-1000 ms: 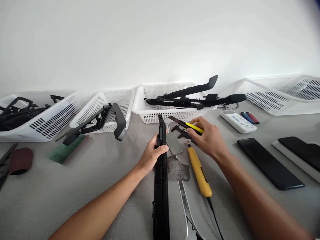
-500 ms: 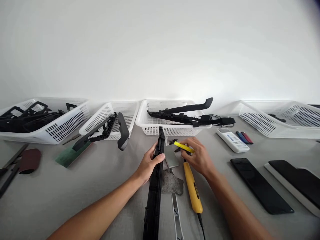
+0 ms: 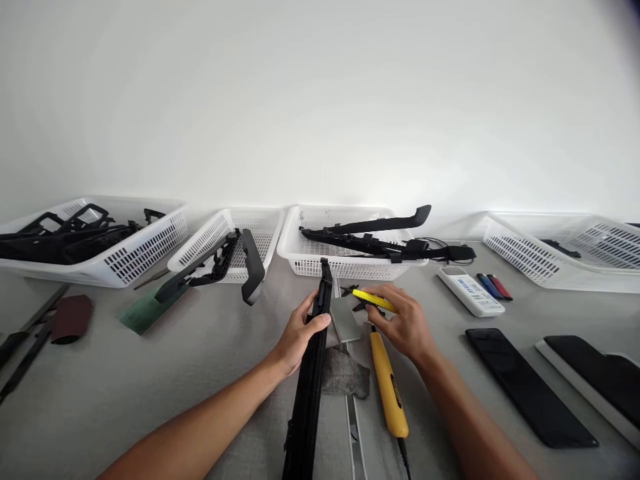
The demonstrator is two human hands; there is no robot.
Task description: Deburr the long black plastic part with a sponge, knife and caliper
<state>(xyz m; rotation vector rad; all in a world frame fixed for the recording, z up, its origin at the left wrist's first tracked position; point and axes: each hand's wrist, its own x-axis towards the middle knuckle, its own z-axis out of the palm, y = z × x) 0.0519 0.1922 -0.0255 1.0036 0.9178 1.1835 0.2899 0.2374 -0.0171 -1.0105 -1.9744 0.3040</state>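
My left hand (image 3: 303,337) is closed around a long black plastic trim strip (image 3: 306,407), its thumb across the strip's upper part. The strip's far end points at the middle basket and its near end runs out of the bottom of the view. My right hand (image 3: 403,320) pinches a slim tool with a yellow ribbed handle (image 3: 375,300); its thin dark tip points left, near the strip's far end but apart from it. Between the hands lie a small grey plate (image 3: 345,320) and a grey cloth (image 3: 347,373). Small black pieces (image 3: 363,307) lie beside the plate.
A yellow corded tool (image 3: 387,387) lies below my right hand. White baskets (image 3: 310,267) with black parts line the wall. A white meter (image 3: 470,291), lighters (image 3: 493,287) and a black phone (image 3: 530,387) lie right; a green sheet (image 3: 145,311) and brown sandpaper (image 3: 71,319) lie left.
The view has shifted slightly, so things appear lower and mostly further right. My right hand has turned the yellow-handled tool a little, and its thin tip now shows. My left hand keeps its hold.
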